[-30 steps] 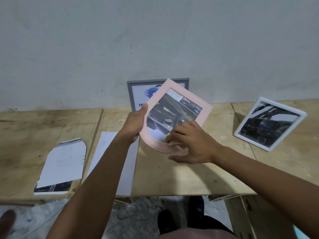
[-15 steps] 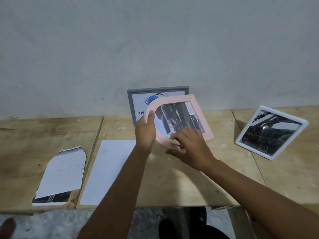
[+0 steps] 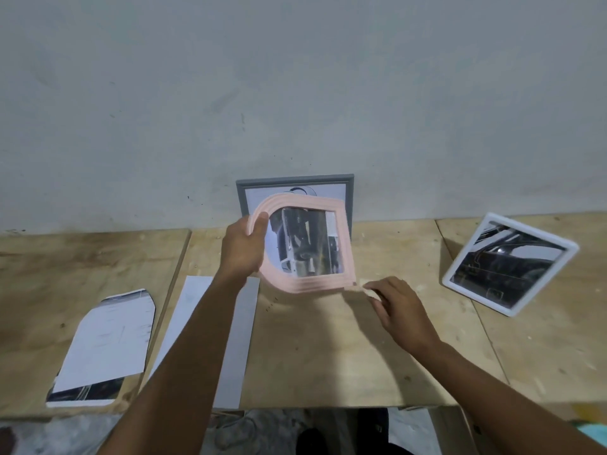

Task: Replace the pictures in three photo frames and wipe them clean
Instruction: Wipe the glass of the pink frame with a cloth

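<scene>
Left arm: bare, runs from bottom left-centre up to picture centre.
Left hand (image 3: 243,251): centre, back toward camera, thumb over the front of the pink frame (image 3: 305,285) at its left rim, grips it there.
Right arm: bare, enters lower right, angled up-left.
Right hand (image 3: 399,310): right of centre, knuckles up, fingers (image 3: 381,290) bunched, tips by the frame's lower right corner; whether they pinch anything is unclear.

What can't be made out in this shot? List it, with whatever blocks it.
Head view:
- Grey frame: its picture is mostly hidden behind the pink frame, which the left hand grips.
- Right hand: blurred fingertips at the pink frame's corner; whether they pinch anything is unclear.
- White sheet: partly covered by the left forearm.
</scene>
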The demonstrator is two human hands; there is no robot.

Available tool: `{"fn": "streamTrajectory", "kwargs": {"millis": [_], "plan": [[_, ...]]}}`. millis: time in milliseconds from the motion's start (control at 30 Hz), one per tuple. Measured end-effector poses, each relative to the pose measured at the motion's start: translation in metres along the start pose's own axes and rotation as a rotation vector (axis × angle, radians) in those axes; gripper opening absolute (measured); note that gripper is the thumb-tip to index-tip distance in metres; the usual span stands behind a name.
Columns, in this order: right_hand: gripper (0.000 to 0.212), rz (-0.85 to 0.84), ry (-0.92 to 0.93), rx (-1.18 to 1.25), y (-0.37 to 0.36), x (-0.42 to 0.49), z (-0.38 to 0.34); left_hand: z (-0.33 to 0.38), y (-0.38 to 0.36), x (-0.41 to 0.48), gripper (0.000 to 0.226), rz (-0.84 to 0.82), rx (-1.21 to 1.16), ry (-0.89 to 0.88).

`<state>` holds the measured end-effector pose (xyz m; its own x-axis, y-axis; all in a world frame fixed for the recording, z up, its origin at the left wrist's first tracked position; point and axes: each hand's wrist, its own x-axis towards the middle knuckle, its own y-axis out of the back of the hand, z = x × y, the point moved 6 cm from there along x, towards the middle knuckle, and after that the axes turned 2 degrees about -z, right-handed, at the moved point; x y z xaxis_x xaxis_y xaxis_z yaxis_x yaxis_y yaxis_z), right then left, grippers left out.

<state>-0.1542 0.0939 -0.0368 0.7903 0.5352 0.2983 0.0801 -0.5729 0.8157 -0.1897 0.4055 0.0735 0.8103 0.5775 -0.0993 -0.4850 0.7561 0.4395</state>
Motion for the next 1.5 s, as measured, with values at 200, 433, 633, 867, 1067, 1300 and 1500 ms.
{"fn": "streamTrajectory", "kwargs": {"millis": [200, 433, 633, 867, 1067, 1300, 1500], "plan": [[0.042, -0.492, -0.221, -0.004, -0.062, -0.025, 0.008, 0.005, -0.007, 0.007, 0.034, -0.056, 0.169, -0.133], [0.047, -0.343, -0.457, 0.109, -0.034, 0.005, 0.026, 0.021, -0.013, 0.014, 0.030, -0.117, 0.325, -0.263], [0.079, -0.216, -0.266, 0.250, 0.040, 0.073, -0.012, 0.052, -0.053, 0.012, 0.028, -0.417, 0.472, -0.357], [0.015, -0.145, -0.475, 0.481, 0.056, 0.075, 0.029, 0.077, -0.114, 0.018, 0.027, -0.437, 0.376, -0.415], [0.012, -0.009, -0.721, 0.613, 0.079, 0.068, 0.104, 0.025, -0.161, 0.039, 0.031, -0.434, 0.115, -0.135], [0.027, 0.195, -0.878, 0.471, 0.092, 0.106, 0.149, 0.028, -0.226, 0.058, 0.018, -0.211, 0.130, -0.218], [0.031, 0.267, -0.961, 0.449, 0.090, 0.139, 0.183, 0.058, -0.267, 0.092, 0.020, -0.151, 0.255, -0.266]]}}
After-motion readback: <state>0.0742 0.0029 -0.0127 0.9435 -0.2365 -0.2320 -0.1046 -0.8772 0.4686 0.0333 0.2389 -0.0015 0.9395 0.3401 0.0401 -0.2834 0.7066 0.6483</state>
